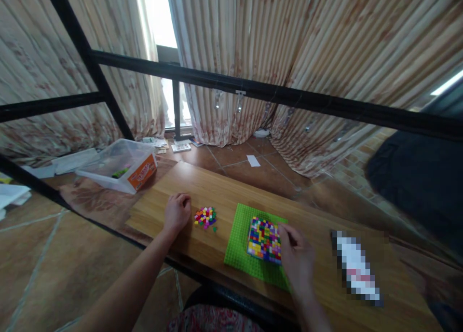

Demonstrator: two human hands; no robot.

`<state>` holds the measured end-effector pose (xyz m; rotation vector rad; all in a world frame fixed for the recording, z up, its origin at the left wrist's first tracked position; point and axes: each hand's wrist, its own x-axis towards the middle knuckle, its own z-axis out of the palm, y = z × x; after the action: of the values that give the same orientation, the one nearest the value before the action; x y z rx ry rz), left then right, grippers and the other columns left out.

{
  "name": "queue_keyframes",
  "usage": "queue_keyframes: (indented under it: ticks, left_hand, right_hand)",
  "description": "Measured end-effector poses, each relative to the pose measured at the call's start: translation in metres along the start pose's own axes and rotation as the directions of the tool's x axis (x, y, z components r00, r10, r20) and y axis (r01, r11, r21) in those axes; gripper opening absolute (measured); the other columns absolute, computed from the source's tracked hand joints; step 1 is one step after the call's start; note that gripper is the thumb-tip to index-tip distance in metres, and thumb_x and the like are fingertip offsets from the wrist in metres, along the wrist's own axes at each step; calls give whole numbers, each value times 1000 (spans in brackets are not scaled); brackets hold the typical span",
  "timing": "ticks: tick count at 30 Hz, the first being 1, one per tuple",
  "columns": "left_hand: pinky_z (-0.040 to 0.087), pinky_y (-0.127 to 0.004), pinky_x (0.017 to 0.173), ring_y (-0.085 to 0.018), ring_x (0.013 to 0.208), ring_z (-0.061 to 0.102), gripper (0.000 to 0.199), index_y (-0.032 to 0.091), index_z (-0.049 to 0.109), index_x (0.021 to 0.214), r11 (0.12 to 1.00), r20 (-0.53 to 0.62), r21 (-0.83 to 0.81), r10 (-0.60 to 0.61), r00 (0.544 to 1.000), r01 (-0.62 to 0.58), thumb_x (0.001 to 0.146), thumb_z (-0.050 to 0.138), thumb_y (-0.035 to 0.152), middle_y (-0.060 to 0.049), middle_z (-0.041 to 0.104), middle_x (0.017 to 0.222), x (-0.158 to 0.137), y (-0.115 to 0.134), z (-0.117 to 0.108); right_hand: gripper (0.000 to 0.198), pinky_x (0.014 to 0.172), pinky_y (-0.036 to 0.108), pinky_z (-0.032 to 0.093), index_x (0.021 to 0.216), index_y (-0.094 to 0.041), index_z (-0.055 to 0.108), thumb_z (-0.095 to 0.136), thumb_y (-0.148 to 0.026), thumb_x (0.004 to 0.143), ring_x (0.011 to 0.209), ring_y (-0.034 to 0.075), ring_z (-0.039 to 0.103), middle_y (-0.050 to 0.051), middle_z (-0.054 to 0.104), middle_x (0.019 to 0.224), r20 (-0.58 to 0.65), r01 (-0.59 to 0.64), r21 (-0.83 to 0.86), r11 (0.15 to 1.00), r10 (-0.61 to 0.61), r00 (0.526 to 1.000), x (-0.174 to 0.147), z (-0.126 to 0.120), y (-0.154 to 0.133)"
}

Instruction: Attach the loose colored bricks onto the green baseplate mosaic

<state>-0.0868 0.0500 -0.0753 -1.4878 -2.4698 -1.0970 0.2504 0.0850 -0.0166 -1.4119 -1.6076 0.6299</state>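
Note:
A green studded baseplate (238, 245) lies on the wooden table, bearing a squarish block of many small coloured bricks (263, 238). At this block's right edge is my right hand (298, 252), its fingers curled and thumb and forefinger close together; whatever they pinch is hidden. My left hand (177, 211) rests on the tabletop with its fingers curled in, and I cannot see inside them. Just right of it sits a small heap of loose coloured bricks (205, 216), with one green piece (214, 229) lying apart.
A clear plastic bin (115, 170) with an orange label stands beyond the table's left end. A blurred-out pale object (356, 269) lies on the wooden table (202, 182) at right. A black metal bar (253, 88) crosses ahead, before the curtains (231, 37).

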Motion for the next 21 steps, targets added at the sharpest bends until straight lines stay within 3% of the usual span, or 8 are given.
queue_keyframes:
  ticks: [2,5,9,12,16,21]
  left_hand:
    - [48,-38,92,-25,97,61,23,19,71,85,1000,-1,-8,-7,1000,7,84,48,21,-9,71,97,-1,1,0]
    - [47,-38,93,-25,98,60,23,19,71,84,1000,-5,-15,-12,1000,12,84,48,21,-9,70,98,-1,1,1]
    - [47,-38,92,-25,98,60,23,19,71,84,1000,-9,-16,-10,1000,10,85,48,22,-9,70,97,-1,-2,2]
    - [48,-39,92,-26,98,60,23,19,71,84,1000,-9,-21,-3,1000,3,85,48,22,-10,70,97,-1,-3,3]
    - [47,-39,93,-26,98,61,24,19,72,84,1000,-6,-22,3,1000,-3,84,48,22,-11,71,97,0,-4,2]
    - [48,-39,93,-26,98,61,24,19,71,84,1000,-6,-12,7,1000,-7,84,47,25,-10,71,98,1,-3,0]
  right_hand:
    - [29,84,37,50,87,-23,70,49,-43,90,91,22,64,7,70,98,88,108,44,993,-112,990,-15,13,-16]
    - [24,83,32,50,90,-24,69,46,-32,93,91,19,64,5,68,97,264,241,52,969,-246,933,-38,44,-38]
    - [23,79,30,48,90,-23,66,43,-20,93,85,18,62,4,65,88,416,380,-72,922,-318,852,-59,92,-52]
    - [17,79,33,47,88,-22,62,46,-16,90,86,21,59,6,63,87,412,412,-233,881,-294,862,-62,118,-53]
    - [14,75,32,47,88,-21,61,50,-11,87,86,22,59,7,62,88,428,410,-367,835,-240,871,-57,135,-52]
    - [20,70,28,45,87,-21,62,47,-7,87,82,19,60,6,64,89,444,371,-315,874,-209,871,-58,134,-53]
